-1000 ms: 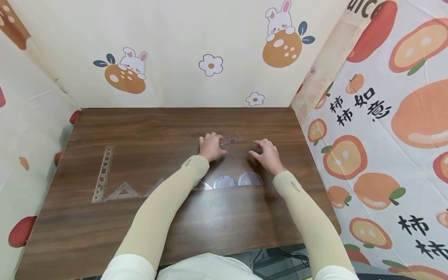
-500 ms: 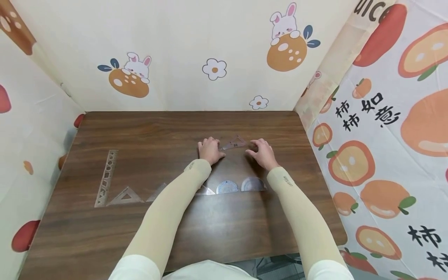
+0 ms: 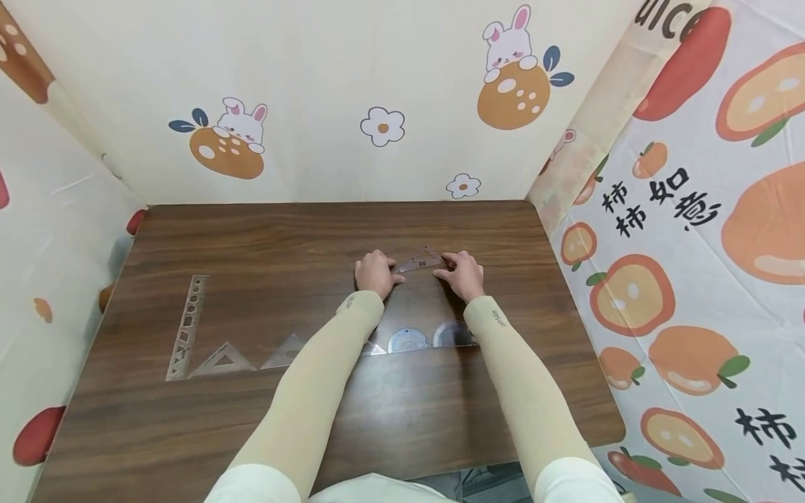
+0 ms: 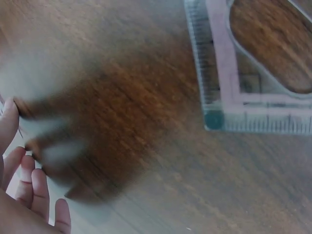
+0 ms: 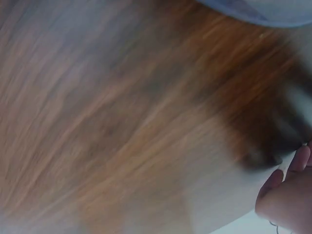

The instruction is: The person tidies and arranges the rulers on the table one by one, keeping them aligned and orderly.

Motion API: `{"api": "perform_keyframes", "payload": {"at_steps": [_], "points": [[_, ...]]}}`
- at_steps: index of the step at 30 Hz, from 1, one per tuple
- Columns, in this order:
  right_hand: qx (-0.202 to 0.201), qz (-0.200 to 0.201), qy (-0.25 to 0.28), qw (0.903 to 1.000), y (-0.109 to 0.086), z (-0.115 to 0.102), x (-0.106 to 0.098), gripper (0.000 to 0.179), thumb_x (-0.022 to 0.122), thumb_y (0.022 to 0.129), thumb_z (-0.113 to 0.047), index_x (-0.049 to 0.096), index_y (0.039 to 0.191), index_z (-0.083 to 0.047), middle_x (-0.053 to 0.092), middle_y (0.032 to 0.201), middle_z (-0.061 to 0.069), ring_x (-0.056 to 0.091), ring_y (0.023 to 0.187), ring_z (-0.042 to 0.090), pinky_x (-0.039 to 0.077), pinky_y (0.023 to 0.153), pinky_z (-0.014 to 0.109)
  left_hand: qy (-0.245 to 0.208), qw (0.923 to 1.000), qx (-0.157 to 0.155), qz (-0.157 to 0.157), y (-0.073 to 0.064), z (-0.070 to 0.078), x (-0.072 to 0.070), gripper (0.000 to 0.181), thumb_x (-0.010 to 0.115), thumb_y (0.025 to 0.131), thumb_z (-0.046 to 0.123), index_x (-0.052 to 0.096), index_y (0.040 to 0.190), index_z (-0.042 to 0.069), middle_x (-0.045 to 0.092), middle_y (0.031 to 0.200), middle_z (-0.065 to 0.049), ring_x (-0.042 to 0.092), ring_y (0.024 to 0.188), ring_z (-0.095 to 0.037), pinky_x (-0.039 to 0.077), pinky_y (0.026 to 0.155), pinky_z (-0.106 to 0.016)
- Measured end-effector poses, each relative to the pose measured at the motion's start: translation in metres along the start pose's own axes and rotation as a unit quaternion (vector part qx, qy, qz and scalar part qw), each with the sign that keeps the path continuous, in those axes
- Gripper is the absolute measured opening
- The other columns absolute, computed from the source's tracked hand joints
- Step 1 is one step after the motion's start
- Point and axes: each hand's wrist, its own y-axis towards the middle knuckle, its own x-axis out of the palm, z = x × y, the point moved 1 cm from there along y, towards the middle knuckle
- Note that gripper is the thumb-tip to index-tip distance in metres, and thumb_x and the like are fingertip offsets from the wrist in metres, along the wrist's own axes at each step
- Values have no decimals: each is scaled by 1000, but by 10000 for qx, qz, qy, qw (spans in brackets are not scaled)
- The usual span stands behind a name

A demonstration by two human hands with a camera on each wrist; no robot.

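A small pinkish clear set square (image 3: 418,263) lies toward the back of the table, between the two hands. My left hand (image 3: 375,274) is at its left end, with index finger and thumb apart on either side of the tip. In the left wrist view the left fingertips (image 4: 23,150) reach down to the wood. My right hand (image 3: 464,274) is at the opposite end, its fingertips overlapping the corner. The right fingers (image 5: 298,158) show only at the edge of the right wrist view, so their contact is hidden.
In front lie a clear stencil ruler (image 3: 187,327), two clear set squares (image 3: 221,361) (image 3: 284,351), and two bluish protractors (image 3: 409,340) (image 3: 451,334). Another set square (image 4: 222,87), with a pink band, is partly under the left forearm. Printed cloth walls (image 3: 314,140) enclose the table.
My right hand has moved left, up to the set square's right end. The set square has turned slightly and sits a little closer to me. My left hand has stayed at its left end.
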Motion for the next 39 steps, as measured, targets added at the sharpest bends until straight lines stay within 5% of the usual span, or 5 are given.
{"api": "perform_keyframes", "payload": {"at_steps": [15, 22, 27, 32, 39], "points": [[496, 126, 571, 9971, -5, 1, 5, 23, 73, 84, -37, 75, 99, -19, 60, 111, 4, 55, 108, 24, 30, 100, 49, -186, 9992, 80, 334, -11, 3, 9, 19, 77, 78, 35, 79, 93, 24, 76, 98, 4, 62, 101, -26, 40, 90, -43], [487, 68, 578, 9971, -14, 10, -6, 25, 70, 87, -34, 74, 101, -14, 60, 112, 7, 55, 109, 26, 25, 107, 49, -129, 9982, 461, 366, -18, 12, 14, 19, 75, 79, 38, 79, 91, 24, 76, 96, 4, 63, 96, -25, 39, 86, -42], [259, 336, 597, 9973, -19, 24, -20, 25, 70, 87, -34, 74, 100, -14, 60, 109, 7, 57, 104, 26, 32, 106, 45, -159, 9964, 684, 477, -18, 28, 15, 18, 75, 79, 39, 79, 89, 25, 75, 93, 5, 61, 92, -21, 38, 84, -41], [193, 717, 672, 9950, -30, 44, -38, 25, 71, 86, -33, 74, 100, -13, 62, 106, 7, 61, 97, 24, 45, 91, 38, -104, 9939, 990, 475, -21, 53, 17, 19, 75, 78, 41, 78, 90, 27, 74, 91, 6, 62, 92, -20, 38, 86, -41], [120, 1062, 875, 9904, -52, 71, -59, 24, 72, 85, -30, 73, 98, -9, 63, 103, 9, 62, 92, 23, 48, 82, 35, -111, 9900, 1369, 321, -31, 83, 24, 21, 74, 78, 43, 78, 92, 29, 74, 90, 9, 62, 93, -19, 37, 86, -40]]}}
